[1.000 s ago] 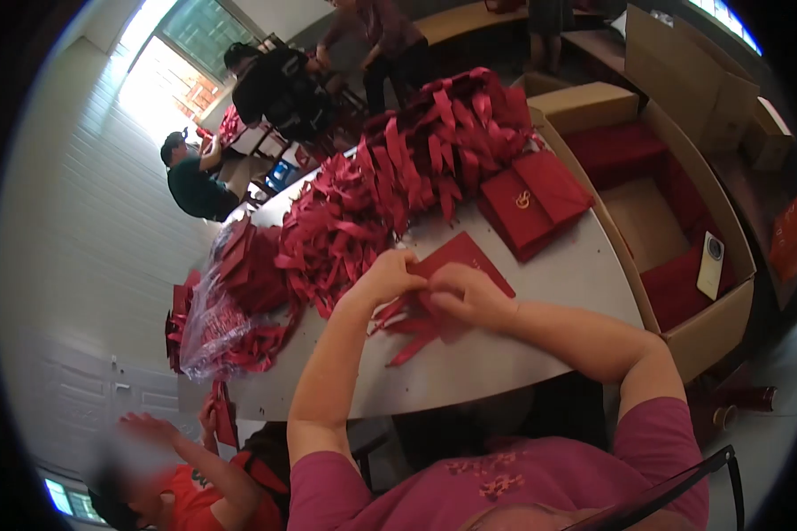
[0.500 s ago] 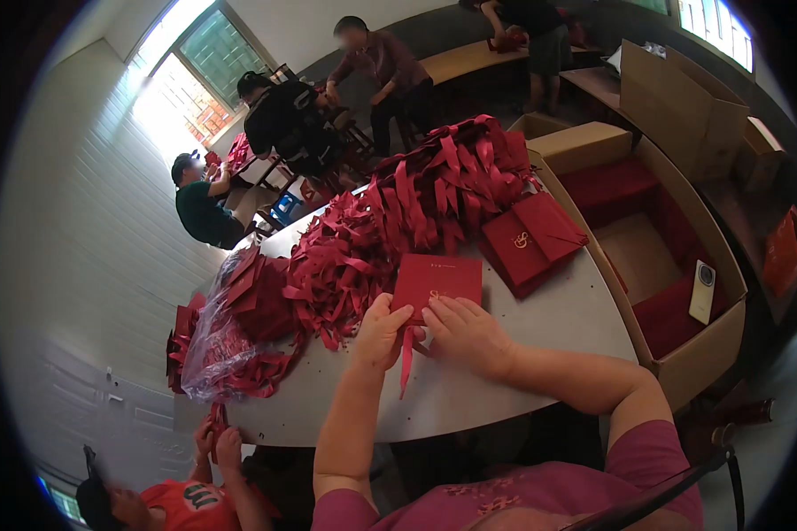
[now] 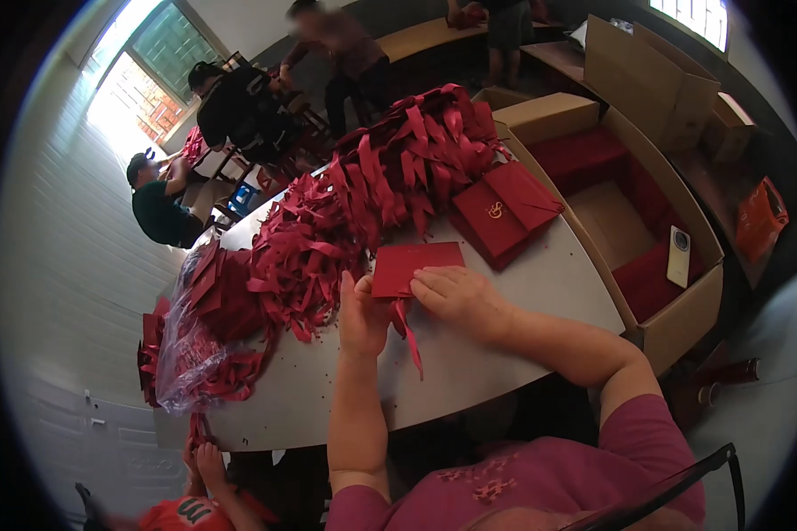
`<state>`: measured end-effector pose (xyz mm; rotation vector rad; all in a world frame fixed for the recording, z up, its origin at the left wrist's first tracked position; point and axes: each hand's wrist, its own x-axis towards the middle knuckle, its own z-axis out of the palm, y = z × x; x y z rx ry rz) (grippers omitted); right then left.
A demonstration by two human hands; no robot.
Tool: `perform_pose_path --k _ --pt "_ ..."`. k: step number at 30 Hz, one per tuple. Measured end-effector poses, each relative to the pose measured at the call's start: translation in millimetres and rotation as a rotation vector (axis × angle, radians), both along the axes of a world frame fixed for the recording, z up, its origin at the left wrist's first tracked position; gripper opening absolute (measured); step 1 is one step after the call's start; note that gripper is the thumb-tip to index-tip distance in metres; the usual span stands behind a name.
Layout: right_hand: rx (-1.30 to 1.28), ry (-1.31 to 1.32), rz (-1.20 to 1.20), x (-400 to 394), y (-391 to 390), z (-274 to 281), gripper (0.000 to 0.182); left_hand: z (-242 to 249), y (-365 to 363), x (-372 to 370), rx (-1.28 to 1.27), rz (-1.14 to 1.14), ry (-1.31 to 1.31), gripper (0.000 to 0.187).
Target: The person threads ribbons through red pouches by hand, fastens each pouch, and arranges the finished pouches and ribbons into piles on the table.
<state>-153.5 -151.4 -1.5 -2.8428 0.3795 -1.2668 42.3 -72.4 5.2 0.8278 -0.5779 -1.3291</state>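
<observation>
A flat red gift bag [image 3: 412,262] with a ribbon hanging from its lower edge is held over the table. At the bag's lower left edge, my left hand [image 3: 363,317] grips it, thumb upright and the other fingers partly hidden. My right hand [image 3: 462,301] lies over its lower right part, fingers bent on the front, thumb hidden. Beyond it to the right sits a stack of flat red bags [image 3: 505,212] with a gold emblem on top. Behind and to the left spreads a large heap of red ribbons [image 3: 372,186] attached to bags.
Clear plastic wrap [image 3: 190,350] covers more red bags at the table's left. An open cardboard box [image 3: 673,332] with red contents and a phone [image 3: 678,257] stands right of the grey table [image 3: 469,380]. A co-worker's hands [image 3: 205,465] hold red material at lower left; other people sit behind.
The view has shifted, moving the scene leftward and up. The bag has tipped flatter, its gold emblem no longer showing, and my left thumb has lifted off its front.
</observation>
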Motion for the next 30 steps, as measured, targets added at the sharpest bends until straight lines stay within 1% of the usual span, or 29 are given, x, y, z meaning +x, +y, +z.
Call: perform_pose_path --k 1,3,5,7,9,10,12,13,14,15,16,18,19,20,21,22,23,24,26,27,29,30 --pt "0.004 -0.013 0.020 -0.1 -0.2 -1.5 0.036 -0.6 -0.4 2.1 -0.004 0.007 0.004 0.061" --pt "0.004 -0.020 0.036 2.3 -0.5 -1.4 0.037 -5.5 -2.6 3.9 0.017 0.104 0.121 0.063" --pt "0.002 -0.049 0.065 0.1 -2.6 0.2 0.038 -17.6 -2.5 19.8 0.009 0.043 0.106 0.065" --pt "-0.002 -0.047 0.058 -1.6 -2.8 2.1 0.039 -10.3 -3.3 11.9 0.007 -0.029 0.094 0.066" --pt "-0.007 -0.047 0.064 -2.7 -5.8 2.5 0.041 2.7 1.0 2.7 0.025 0.031 0.027 0.049" --pt "-0.055 0.002 0.078 -3.4 -8.5 1.2 0.043 5.3 1.5 -0.3 0.030 0.024 0.032 0.049" --pt "-0.101 0.056 0.084 -5.1 -10.2 6.6 0.046 7.2 0.9 -4.9 0.063 0.114 -0.055 0.025" --pt "-0.020 0.127 0.119 -7.5 -9.8 13.2 0.050 0.9 0.0 -0.9 0.064 0.106 -0.050 0.025" --pt "0.061 0.197 0.154 -11.1 -10.4 21.5 0.053 -9.9 -1.0 9.0 0.093 0.074 -0.059 0.017" --pt "0.106 0.116 0.052 -19.9 -16.4 31.6 0.054 -17.1 -2.8 15.1 0.120 0.041 -0.071 0.013" --pt "0.148 0.033 -0.047 -31.7 -29.6 39.8 0.055 -19.2 -5.0 15.6 0.119 0.036 -0.069 0.013" --pt "0.276 -0.055 -0.359 -56.6 -82.6 42.1 0.053 -22.4 -4.2 16.3 0.148 0.102 -0.080 0.009" --pt "0.423 -0.124 -0.365 -72.5 -117.8 33.8 0.053 -23.5 -3.1 17.6 0.153 0.103 -0.080 0.009" --pt "0.565 -0.191 -0.369 -86.1 -152.4 25.4 0.053 -24.0 -3.5 18.6 0.133 0.153 -0.105 0.007" --pt "0.684 -0.091 -0.460 -95.8 -177.5 25.3 0.054 -24.2 -3.8 18.6 0.113 0.203 -0.127 0.006" --pt "0.801 0.013 -0.552 -101.6 -196.0 23.6 0.055 -21.5 -3.8 18.0 0.116 0.206 -0.124 0.006" --pt "0.886 -0.015 -0.584 -101.2 -208.3 10.9 0.067 -16.9 -3.0 17.6 0.093 0.242 -0.119 0.005" --pt "0.889 -0.012 -0.582 -100.0 -205.4 8.3 0.067 -14.0 -2.7 18.1 0.070 0.278 -0.117 0.004" --pt "1.080 0.133 -0.496 -93.4 -200.6 3.3 0.085 -14.8 -2.7 23.3 0.064 0.286 -0.114 0.004" --pt "1.082 0.137 -0.490 -90.7 -201.8 -4.8 0.085 -15.6 -2.6 25.9 0.055 0.291 -0.114 0.003" --pt "0.793 0.279 -0.585 -85.2 -202.3 -21.7 0.097 -19.2 -3.6 27.8 0.064 0.287 -0.106 0.003" --pt "0.795 0.280 -0.578 -85.1 -198.2 -18.3 0.097 -21.0 -3.8 27.7 0.069 0.278 -0.096 0.003"
